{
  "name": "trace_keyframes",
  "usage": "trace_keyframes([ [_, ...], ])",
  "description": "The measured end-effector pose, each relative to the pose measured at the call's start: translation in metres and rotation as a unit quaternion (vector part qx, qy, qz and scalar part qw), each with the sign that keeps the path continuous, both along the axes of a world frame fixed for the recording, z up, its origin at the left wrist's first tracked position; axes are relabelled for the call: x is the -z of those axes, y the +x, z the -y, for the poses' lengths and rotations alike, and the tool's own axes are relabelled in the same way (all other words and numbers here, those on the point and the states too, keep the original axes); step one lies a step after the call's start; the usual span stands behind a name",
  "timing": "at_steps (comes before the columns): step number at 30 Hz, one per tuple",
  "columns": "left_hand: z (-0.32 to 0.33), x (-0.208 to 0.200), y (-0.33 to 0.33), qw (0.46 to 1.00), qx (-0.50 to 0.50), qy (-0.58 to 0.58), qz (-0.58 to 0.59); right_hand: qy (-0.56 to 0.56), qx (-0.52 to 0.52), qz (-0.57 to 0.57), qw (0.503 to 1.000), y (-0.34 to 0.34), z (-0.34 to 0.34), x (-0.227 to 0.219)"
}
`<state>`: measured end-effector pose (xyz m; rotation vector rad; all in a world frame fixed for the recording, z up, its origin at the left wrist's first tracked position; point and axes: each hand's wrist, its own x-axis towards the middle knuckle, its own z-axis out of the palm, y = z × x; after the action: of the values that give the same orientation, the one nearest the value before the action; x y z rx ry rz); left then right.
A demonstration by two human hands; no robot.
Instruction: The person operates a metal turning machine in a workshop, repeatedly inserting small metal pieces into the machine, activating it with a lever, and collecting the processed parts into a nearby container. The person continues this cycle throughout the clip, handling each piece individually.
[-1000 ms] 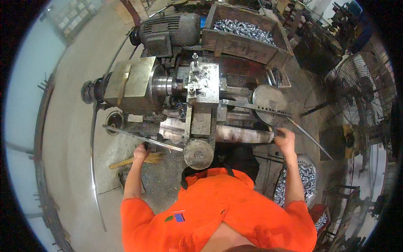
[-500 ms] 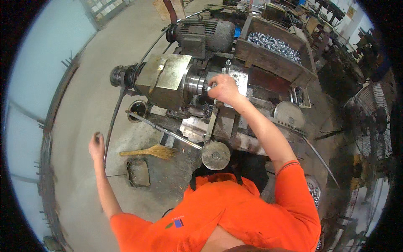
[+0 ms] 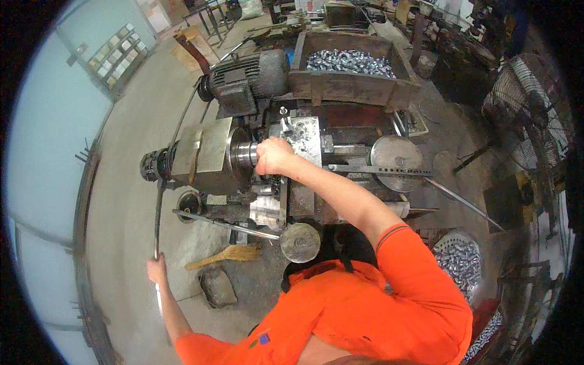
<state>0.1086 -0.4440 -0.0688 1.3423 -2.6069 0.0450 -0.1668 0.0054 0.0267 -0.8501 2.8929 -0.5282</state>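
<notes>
At the far left, my left hand is wrapped round a long metal lever that runs down from the rear end of the spindle housing. My right hand is closed at the shiny round chuck of a lathe. Whatever its fingers hold there is hidden behind the hand. Just beyond that hand lies the metal cross slide, strewn with chips and carrying an upright bolt. Below it, a second handle bar stretches left from a round metal disc.
Behind the lathe stand an electric motor and a wooden crate of small shiny metal parts. A basket of similar parts sits at my right. A fan is farther right. A broom and dustpan lie on the floor.
My left hand, earlier free beside the lever, has come down onto it and closed round it. My right hand stays at the chuck. The view has shifted, showing more of the right-hand basket.
</notes>
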Motion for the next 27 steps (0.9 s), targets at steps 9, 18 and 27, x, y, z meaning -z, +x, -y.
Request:
trace_keyframes([
  [9, -0.145, -0.027, 0.006, 0.994, 0.025, 0.095, -0.04, 0.065, -0.034, -0.047, 0.996, 0.001, 0.0, 0.007],
  [18, -0.082, -0.025, 0.007, 0.938, 0.164, 0.306, -0.012, 0.085, 0.08, -0.182, 0.976, -0.04, -0.106, -0.066],
  [27, -0.05, 0.021, -0.047, 0.797, 0.185, 0.516, -0.254, -0.217, 0.114, -0.276, 0.929, 0.058, -0.209, -0.036],
])
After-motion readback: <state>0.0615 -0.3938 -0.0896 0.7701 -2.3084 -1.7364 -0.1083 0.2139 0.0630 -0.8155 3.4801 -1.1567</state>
